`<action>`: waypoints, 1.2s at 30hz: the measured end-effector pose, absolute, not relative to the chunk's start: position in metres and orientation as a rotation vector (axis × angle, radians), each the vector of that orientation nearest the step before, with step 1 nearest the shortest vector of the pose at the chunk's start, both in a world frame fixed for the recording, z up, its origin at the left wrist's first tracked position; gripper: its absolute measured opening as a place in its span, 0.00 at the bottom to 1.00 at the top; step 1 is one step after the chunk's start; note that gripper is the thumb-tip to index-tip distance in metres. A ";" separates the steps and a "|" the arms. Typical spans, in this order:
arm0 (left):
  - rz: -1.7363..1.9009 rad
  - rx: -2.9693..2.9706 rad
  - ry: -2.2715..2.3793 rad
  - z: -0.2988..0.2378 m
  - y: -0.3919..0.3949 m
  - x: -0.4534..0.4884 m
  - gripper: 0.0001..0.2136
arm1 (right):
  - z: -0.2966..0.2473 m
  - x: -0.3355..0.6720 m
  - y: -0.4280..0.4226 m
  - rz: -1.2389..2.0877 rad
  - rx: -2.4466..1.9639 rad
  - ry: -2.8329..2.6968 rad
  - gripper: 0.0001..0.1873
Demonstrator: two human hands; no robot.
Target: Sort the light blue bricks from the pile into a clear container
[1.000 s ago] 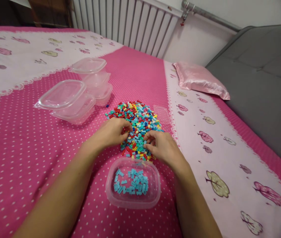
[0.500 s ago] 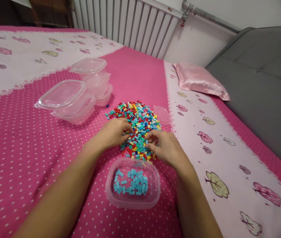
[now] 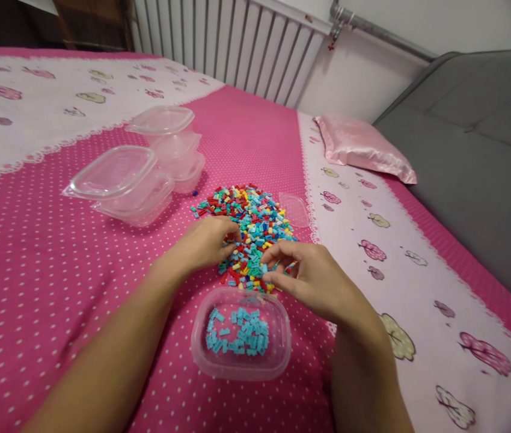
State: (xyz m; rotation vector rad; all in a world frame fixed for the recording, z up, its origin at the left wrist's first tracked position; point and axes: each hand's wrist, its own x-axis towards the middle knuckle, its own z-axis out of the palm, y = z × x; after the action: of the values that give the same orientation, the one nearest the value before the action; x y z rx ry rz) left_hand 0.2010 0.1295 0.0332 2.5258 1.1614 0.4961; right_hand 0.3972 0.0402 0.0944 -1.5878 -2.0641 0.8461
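A heap of small multicoloured toy bricks lies on the bedspread. My left hand rests at its left side, fingers curled together into the bricks; their tips are partly hidden, so what they grip does not show. On the near right side of the heap, my right hand pinches a light blue toy brick between thumb and fingertips. Just in front of both hands stands a clear plastic container with many light blue bricks on its bottom.
Several clear plastic containers stand at the left beyond my left arm. One stray dark blue brick lies near them. A clear lid lies right of the heap. Farther off are a pink pillow, grey headboard and radiator.
My right hand has drawn slightly back toward me and turned, and a light blue brick now shows at its fingertips. My left hand has barely moved.
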 end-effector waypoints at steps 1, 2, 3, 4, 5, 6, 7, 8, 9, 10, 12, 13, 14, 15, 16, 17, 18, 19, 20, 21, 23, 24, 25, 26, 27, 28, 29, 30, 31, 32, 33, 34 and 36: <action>0.501 2.520 1.166 0.034 0.129 0.201 0.05 | 0.098 0.397 0.036 0.913 -1.528 -2.088 0.05; 0.503 2.512 1.166 0.034 0.129 0.201 0.05 | 0.102 0.397 0.032 0.986 -1.464 -2.119 0.04; 0.505 2.503 1.162 0.035 0.128 0.202 0.06 | 0.106 0.397 0.028 1.054 -1.403 -2.153 0.05; 0.509 2.496 1.157 0.036 0.128 0.202 0.06 | 0.109 0.397 0.025 1.110 -1.350 -2.186 0.05; 0.515 2.491 1.152 0.037 0.127 0.202 0.06 | 0.112 0.397 0.022 1.140 -1.309 -2.213 0.06; 0.519 2.487 1.147 0.039 0.127 0.203 0.06 | 0.113 0.398 0.020 1.144 -1.288 -2.229 0.07; 0.523 2.481 1.142 0.040 0.126 0.203 0.06 | 0.114 0.399 0.018 1.124 -1.284 -2.234 0.08; 0.529 2.471 1.133 0.041 0.126 0.203 0.07 | 0.114 0.399 0.018 1.091 -1.289 -2.227 0.08; 0.538 2.454 1.118 0.042 0.125 0.204 0.07 | 0.113 0.400 0.019 1.053 -1.300 -2.211 0.08; 0.555 2.430 1.098 0.043 0.125 0.204 0.07 | 0.112 0.400 0.020 1.013 -1.319 -2.188 0.08; 0.606 2.364 1.048 0.044 0.124 0.204 0.07 | 0.108 0.400 0.025 0.929 -1.371 -2.136 0.07; 0.634 2.326 1.024 0.044 0.124 0.205 0.07 | 0.106 0.400 0.027 0.882 -1.399 -2.111 0.07; 0.660 2.285 1.002 0.045 0.123 0.205 0.07 | 0.104 0.400 0.029 0.830 -1.428 -2.089 0.08; 0.679 2.243 0.984 0.046 0.122 0.205 0.07 | 0.102 0.399 0.032 0.778 -1.452 -2.073 0.09; 0.691 2.199 0.966 0.046 0.121 0.204 0.07 | 0.100 0.398 0.034 0.727 -1.466 -2.063 0.09; 0.697 2.152 0.946 0.048 0.120 0.204 0.08 | 0.098 0.398 0.036 0.685 -1.469 -2.061 0.10; 0.697 2.104 0.920 0.049 0.119 0.204 0.08 | 0.097 0.397 0.037 0.651 -1.463 -2.063 0.11; 0.687 2.055 0.890 0.050 0.118 0.204 0.09 | 0.096 0.396 0.038 0.628 -1.451 -2.065 0.12; 0.675 2.009 0.857 0.052 0.117 0.204 0.10 | 0.095 0.395 0.039 0.616 -1.435 -2.067 0.13; 0.662 1.967 0.821 0.054 0.115 0.204 0.10 | 0.094 0.394 0.040 0.612 -1.418 -2.069 0.13; 0.644 1.905 0.753 0.057 0.113 0.205 0.09 | 0.093 0.392 0.040 0.610 -1.389 -2.066 0.13; 0.639 1.884 0.729 0.059 0.113 0.205 0.09 | 0.093 0.392 0.041 0.608 -1.377 -2.063 0.13; 0.634 1.868 0.711 0.060 0.112 0.205 0.09 | 0.092 0.391 0.041 0.606 -1.367 -2.060 0.13; 0.627 1.855 0.699 0.060 0.112 0.205 0.09 | 0.092 0.391 0.041 0.603 -1.360 -2.055 0.12; 0.620 1.843 0.690 0.061 0.111 0.205 0.10 | 0.092 0.390 0.041 0.600 -1.353 -2.047 0.12; 0.613 1.833 0.680 0.061 0.111 0.204 0.10 | 0.091 0.390 0.041 0.599 -1.348 -2.037 0.11; 0.609 1.827 0.671 0.060 0.111 0.204 0.10 | 0.091 0.390 0.041 0.599 -1.343 -2.026 0.11; 0.607 1.822 0.662 0.060 0.111 0.204 0.11 | 0.091 0.389 0.041 0.601 -1.339 -2.015 0.10; 0.606 1.819 0.657 0.060 0.112 0.204 0.11 | 0.091 0.389 0.041 0.602 -1.336 -2.007 0.10; 0.607 1.818 0.655 0.059 0.112 0.203 0.11 | 0.091 0.389 0.042 0.603 -1.334 -1.999 0.09; 0.607 1.816 0.653 0.059 0.112 0.203 0.11 | 0.090 0.389 0.042 0.603 -1.330 -1.995 0.09; 0.605 1.814 0.650 0.059 0.112 0.203 0.12 | 0.090 0.389 0.042 0.601 -1.327 -1.990 0.08; 0.599 1.812 0.636 0.058 0.112 0.204 0.12 | 0.089 0.389 0.042 0.591 -1.324 -1.988 0.08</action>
State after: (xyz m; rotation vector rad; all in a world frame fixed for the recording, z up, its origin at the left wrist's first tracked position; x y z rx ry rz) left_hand 0.2039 0.1122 0.0581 1.8119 0.6355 0.5988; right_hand 0.3894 0.0421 0.0893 -1.3244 -1.9876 0.5914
